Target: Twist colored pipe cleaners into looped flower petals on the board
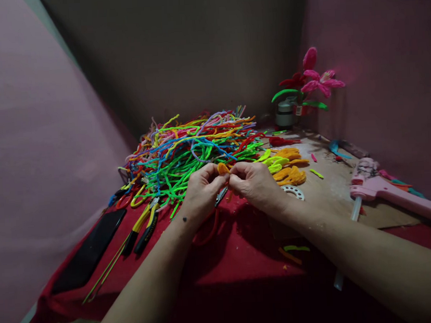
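Between both hands, over the near middle of the table, is a small orange fuzzy pipe-cleaner piece [223, 169], looped like a petal. My left hand [205, 186] pinches it from the left with thumb and forefinger. Closed on its other side is my right hand [252, 182], the fingertips of the two hands almost touching. Scissors [221, 197] lie partly hidden under the hands, a red handle showing below. Beyond the hands spreads a big heap of coloured pipe cleaners [200, 145]. Finished orange petals [290, 175] and yellow-green petals [276, 163] rest right of my right hand.
Pliers [146, 225] with yellow-black handles and a black phone [90, 250] lie at left on the red cloth [242, 261]. At right, a pink glue gun [390, 186] rests on a brown board [328, 175]. A pink pipe-cleaner flower [321, 82] stands at the back right.
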### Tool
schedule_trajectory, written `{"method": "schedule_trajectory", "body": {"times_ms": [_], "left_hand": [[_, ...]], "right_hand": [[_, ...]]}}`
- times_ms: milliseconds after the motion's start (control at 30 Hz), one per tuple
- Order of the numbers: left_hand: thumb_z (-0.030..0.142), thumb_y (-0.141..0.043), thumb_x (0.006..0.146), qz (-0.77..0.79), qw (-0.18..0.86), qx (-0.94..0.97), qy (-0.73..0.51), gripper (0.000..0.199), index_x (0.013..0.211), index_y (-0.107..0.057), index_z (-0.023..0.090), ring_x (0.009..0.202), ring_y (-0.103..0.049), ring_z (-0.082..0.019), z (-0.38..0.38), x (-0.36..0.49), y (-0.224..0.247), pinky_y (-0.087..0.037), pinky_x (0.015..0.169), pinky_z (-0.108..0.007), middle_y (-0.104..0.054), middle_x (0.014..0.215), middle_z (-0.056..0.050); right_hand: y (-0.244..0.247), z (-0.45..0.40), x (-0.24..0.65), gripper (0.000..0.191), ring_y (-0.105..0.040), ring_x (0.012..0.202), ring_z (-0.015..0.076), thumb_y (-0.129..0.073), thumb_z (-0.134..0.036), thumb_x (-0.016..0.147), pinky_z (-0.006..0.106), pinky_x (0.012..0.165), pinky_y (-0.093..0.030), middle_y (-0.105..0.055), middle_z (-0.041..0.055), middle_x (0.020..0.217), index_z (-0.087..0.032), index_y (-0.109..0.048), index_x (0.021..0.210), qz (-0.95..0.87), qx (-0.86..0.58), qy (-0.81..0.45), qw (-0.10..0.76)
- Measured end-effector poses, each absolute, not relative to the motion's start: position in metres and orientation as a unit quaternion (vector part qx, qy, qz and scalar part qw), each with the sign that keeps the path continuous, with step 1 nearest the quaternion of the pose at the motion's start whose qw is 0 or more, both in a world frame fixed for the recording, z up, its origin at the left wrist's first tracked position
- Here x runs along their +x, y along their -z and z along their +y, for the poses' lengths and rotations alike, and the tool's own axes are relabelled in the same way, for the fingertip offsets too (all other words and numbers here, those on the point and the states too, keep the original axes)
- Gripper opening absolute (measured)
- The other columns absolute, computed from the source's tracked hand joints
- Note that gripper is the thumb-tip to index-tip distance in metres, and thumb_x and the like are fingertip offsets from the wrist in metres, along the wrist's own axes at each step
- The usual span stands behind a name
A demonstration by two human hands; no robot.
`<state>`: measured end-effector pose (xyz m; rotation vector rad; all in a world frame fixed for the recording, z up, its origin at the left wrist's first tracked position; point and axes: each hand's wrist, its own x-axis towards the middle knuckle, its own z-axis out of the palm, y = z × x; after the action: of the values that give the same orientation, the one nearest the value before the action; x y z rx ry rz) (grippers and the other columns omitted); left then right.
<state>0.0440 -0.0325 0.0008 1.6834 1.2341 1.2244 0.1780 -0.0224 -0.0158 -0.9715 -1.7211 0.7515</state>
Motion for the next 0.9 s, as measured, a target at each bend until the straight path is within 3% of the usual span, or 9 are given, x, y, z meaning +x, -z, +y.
{"method": "schedule_trajectory", "body": {"times_ms": [167,367,467,600,667,900], "left_hand": [[0.023,-0.057,0.071,0.493,0.291,0.687,-0.448,0.009,0.072,-0.059,0.014,0.063,-0.047,-0.01,-0.029,0.043,0.006,-0.038,0.058,-0.02,-0.056,0.068,0.001],[0.028,-0.059,0.07,0.496,0.291,0.681,-0.453,0.013,0.069,-0.058,0.015,0.06,-0.045,-0.01,-0.03,0.042,0.005,-0.037,0.054,-0.02,-0.054,0.064,0.001],[0.029,-0.06,0.069,0.5,0.304,0.668,-0.46,0.014,0.069,-0.059,0.014,0.057,-0.044,-0.009,-0.032,0.043,0.001,-0.036,0.052,-0.02,-0.053,0.062,0.001],[0.028,-0.061,0.069,0.497,0.344,0.648,-0.463,0.015,0.07,-0.06,0.014,0.051,-0.042,-0.008,-0.032,0.039,-0.005,-0.034,0.048,-0.02,-0.052,0.06,0.002],[0.029,-0.06,0.069,0.493,0.362,0.646,-0.456,0.016,0.071,-0.061,0.013,0.051,-0.042,-0.008,-0.032,0.036,-0.007,-0.034,0.049,-0.02,-0.053,0.06,0.002],[0.027,-0.063,0.067,0.469,0.388,0.631,-0.481,0.015,0.074,-0.065,0.013,0.06,-0.051,-0.01,-0.034,0.038,-0.009,-0.04,0.059,-0.021,-0.06,0.067,0.0]], "right_hand": [[0.017,-0.024,0.177,0.018,-0.04,0.047,0.0091,-0.045,-0.017,0.072,0.023,0.05,-0.027,-0.048,-0.0013,0.05,-0.018,-0.047,0.055,-0.741,-0.442,-0.214,0.458],[0.017,-0.025,0.177,0.014,-0.043,0.051,0.0112,-0.046,-0.018,0.075,0.025,0.053,-0.027,-0.053,0.0018,0.055,-0.018,-0.05,0.061,-0.772,-0.447,-0.106,0.439],[0.016,-0.024,0.177,0.016,-0.046,0.049,0.0106,-0.046,-0.017,0.073,0.023,0.051,-0.031,-0.053,0.0007,0.052,-0.018,-0.047,0.058,-0.75,-0.432,-0.2,0.46],[0.015,-0.02,0.175,0.009,-0.052,0.043,0.0106,-0.047,-0.017,0.072,0.022,0.045,-0.04,-0.055,-0.0016,0.05,-0.018,-0.05,0.063,-0.658,-0.364,-0.464,0.468],[0.015,-0.018,0.175,0.004,-0.052,0.04,0.0105,-0.051,-0.017,0.069,0.023,0.043,-0.043,-0.056,-0.0025,0.049,-0.017,-0.052,0.065,-0.618,-0.338,-0.537,0.464],[0.015,-0.019,0.177,0.008,-0.047,0.037,0.0075,-0.054,-0.014,0.065,0.02,0.039,-0.041,-0.055,-0.0028,0.046,-0.016,-0.052,0.058,-0.605,-0.323,-0.563,0.462]]}}
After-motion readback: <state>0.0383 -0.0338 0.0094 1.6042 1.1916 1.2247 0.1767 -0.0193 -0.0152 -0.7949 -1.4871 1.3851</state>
